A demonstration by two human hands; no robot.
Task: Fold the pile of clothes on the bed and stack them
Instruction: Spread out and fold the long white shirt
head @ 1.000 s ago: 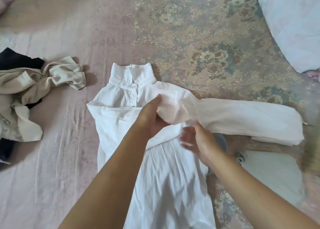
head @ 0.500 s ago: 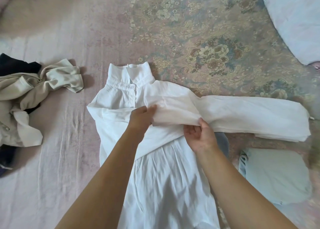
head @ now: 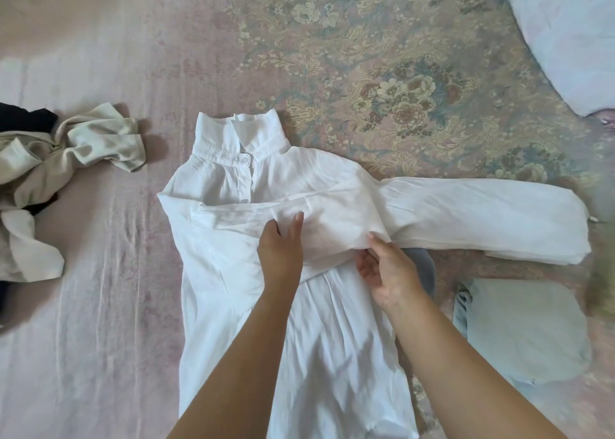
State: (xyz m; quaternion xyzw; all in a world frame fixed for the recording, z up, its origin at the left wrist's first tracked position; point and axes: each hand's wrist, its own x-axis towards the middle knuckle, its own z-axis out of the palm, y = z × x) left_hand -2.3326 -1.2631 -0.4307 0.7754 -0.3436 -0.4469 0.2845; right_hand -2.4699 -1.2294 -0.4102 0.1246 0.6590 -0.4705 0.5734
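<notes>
step: folding the white shirt (head: 266, 305), sleeve (head: 482, 219) out right
left hand (head: 281, 255): flat, pressing
right hand (head: 387, 274): pinching fold
next: swing sleeve across

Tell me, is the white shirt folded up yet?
Only partly. The white shirt has one sleeve folded across its chest, the other sleeve sticks out sideways, and its body lies spread.

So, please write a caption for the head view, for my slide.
Left hand flat on white shirt, right hand pinching its sleeve.
</notes>
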